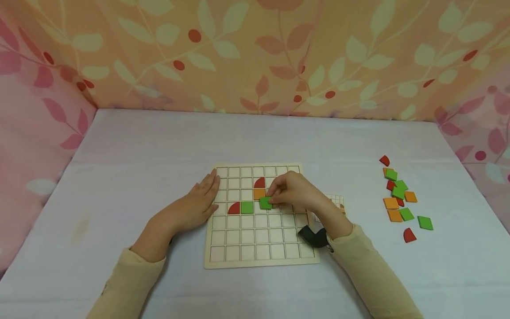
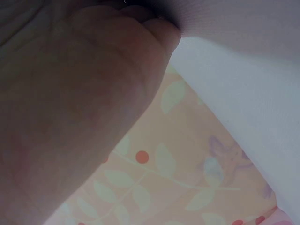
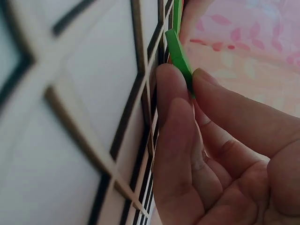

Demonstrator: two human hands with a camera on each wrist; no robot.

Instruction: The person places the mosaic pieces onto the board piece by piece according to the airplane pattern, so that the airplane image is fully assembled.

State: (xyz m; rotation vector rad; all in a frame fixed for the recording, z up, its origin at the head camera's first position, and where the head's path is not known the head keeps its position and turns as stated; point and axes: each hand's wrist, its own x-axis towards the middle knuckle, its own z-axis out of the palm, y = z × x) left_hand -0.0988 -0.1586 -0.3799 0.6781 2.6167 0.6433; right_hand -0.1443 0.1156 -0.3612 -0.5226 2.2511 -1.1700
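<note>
Beige fabric sleeves are stretched across the white cloth, and now the thin green square tile is pinched by the right hand, thumb against fingers, held tilted at the pale wooden grid board, just nearer than a square orange tile! The board's left rim is touched by the left hand, fingers straight. Light, stiff, perhaps slightly slippery, the green tile seems best gripped by its edges, underside left free.

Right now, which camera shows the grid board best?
The head view: it shows the board from above, nearly whole, with the right hand over part of it. The right wrist view shows only a close, slanted part; the left wrist view shows none I can make out.
</note>
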